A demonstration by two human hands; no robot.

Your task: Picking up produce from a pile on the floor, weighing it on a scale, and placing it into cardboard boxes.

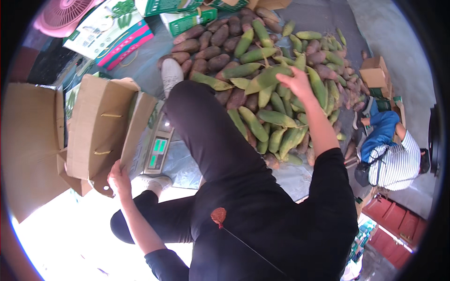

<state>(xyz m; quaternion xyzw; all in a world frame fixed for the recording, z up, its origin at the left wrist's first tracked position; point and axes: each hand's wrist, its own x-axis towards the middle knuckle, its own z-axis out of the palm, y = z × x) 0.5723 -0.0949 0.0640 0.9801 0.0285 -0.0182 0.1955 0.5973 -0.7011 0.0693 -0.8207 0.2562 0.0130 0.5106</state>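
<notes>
A big heap of long green and brownish-purple mangoes (262, 70) lies on a grey sheet ahead of me. My right hand (296, 82) reaches out over the heap and grips a long green mango (267, 78) near its top. My left hand (118, 177) holds the lower flap edge of an open brown cardboard box (101, 126) that stands on my left. My leg in dark trousers (206, 136) stretches forward between box and heap, with a white shoe (171, 72) at the heap's edge.
A digital scale (158, 150) with a green display sits beside the box. Printed cartons (110, 30) and a pink fan (63, 14) lie at the back left. Another person (393, 157) in a striped shirt crouches at the right near small cardboard boxes (375, 72). Red crates (398, 225) stand lower right.
</notes>
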